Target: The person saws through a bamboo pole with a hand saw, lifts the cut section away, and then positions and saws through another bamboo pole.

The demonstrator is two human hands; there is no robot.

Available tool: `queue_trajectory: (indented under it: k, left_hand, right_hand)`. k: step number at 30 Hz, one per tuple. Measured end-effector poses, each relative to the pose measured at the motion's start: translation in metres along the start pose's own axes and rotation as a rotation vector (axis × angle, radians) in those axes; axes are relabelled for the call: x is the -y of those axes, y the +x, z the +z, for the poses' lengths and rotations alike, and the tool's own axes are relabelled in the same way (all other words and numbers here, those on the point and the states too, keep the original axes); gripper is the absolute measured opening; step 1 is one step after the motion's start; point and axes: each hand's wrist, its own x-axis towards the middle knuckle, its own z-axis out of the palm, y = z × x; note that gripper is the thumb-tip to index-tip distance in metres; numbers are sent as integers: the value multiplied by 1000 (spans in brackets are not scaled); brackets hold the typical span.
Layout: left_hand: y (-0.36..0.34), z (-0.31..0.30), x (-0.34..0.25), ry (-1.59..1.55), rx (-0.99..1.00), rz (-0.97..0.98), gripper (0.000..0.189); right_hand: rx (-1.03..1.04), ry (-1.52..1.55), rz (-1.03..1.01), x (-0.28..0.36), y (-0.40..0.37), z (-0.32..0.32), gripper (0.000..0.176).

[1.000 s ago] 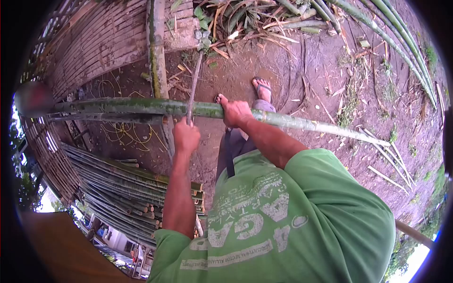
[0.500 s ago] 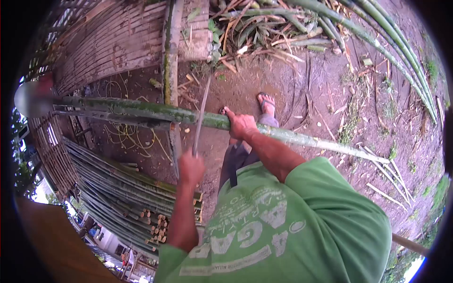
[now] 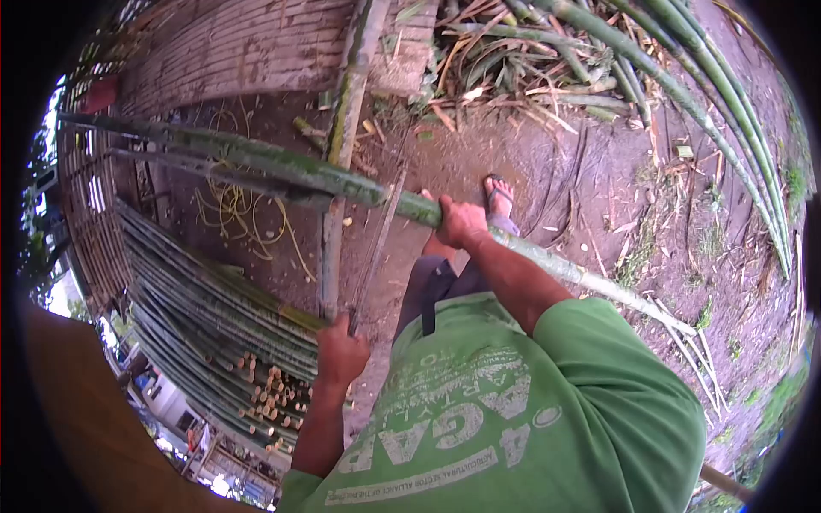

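Note:
A long green bamboo pole (image 3: 282, 170) runs across the view at waist height, resting over an upright post. My right hand (image 3: 463, 224) is wrapped round the pole from above, just right of the blade. Down to the left, my left hand (image 3: 343, 352) is closed in a fist round the handle end of a hand saw (image 3: 376, 244). The saw's thin, straight blade crosses the pole a little left of my right hand, its far end pointing away from me. The handle itself is mostly hidden by my fingers.
An upright bamboo post (image 3: 351, 103) stands by a slatted bamboo panel (image 3: 256, 51). Stacked bamboo poles (image 3: 214, 299) lie at lower left, near a yellow cord (image 3: 235, 209). Bamboo scraps (image 3: 513, 73) pile up at the top, with long green poles (image 3: 710, 94) at upper right.
My left hand has drawn the saw back toward my body along the blade's length. The right hand keeps its grip on the pole. The whole view has shifted slightly.

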Motion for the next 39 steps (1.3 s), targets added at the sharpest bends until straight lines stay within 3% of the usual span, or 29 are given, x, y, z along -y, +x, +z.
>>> queue_trajectory:
  k: [1,2,3,7,10,14,16,17,20,21,24,27,30,32,34,37,39]
  left_hand:
    - [-23,-2,11,-28,-7,-15,23]
    - [-27,0,14,-69,-37,-10,23]
    - [-29,4,15,-115,-60,-9,23]
    - [130,52,-8,-141,-41,59,20]
    - [129,58,-13,-144,-139,118,15]
    - [-22,-1,18,-180,-32,14,27]
    - [-8,10,28,-188,-46,52,29]
    - [1,20,33,-194,-54,69,30]
    - [145,67,5,-224,-78,106,22]
    - [161,70,-7,-192,-90,85,22]
    - [105,45,-3,-179,7,34,23]
    - [-15,17,37,-208,-29,30,24]
    - [14,38,48,-202,-74,86,22]
    - [115,62,25,-186,0,67,27]
    - [157,67,-8,-190,-97,90,17]
    - [103,55,6,-186,-53,80,20]
    - [21,20,23,-127,-4,29,19]
  right_hand:
    - [-7,24,40,2,0,-6,59]
    - [-103,44,27,1,2,0,37]
    - [-82,26,31,-2,1,7,37]
    - [-24,-42,56,-3,13,-5,40]
    - [-13,-83,61,18,-2,-16,43]
    - [-52,-200,67,30,-11,-27,45]
    - [-57,-236,74,30,-7,-26,46]
    - [-69,-249,66,29,-6,-23,45]
    - [-90,-260,47,24,-2,-18,43]
    - [-68,-255,48,23,-3,-16,43]
    - [-50,-279,62,31,-11,-19,44]
    - [-51,-239,58,32,-9,-22,44]
    - [-83,-259,43,27,-12,-17,44]
    - [-82,-261,41,25,-6,-16,45]
    - [-67,-228,40,20,-1,-14,45]
    - [-78,-144,58,20,2,-10,52]
    - [-97,-84,61,17,1,-5,54]
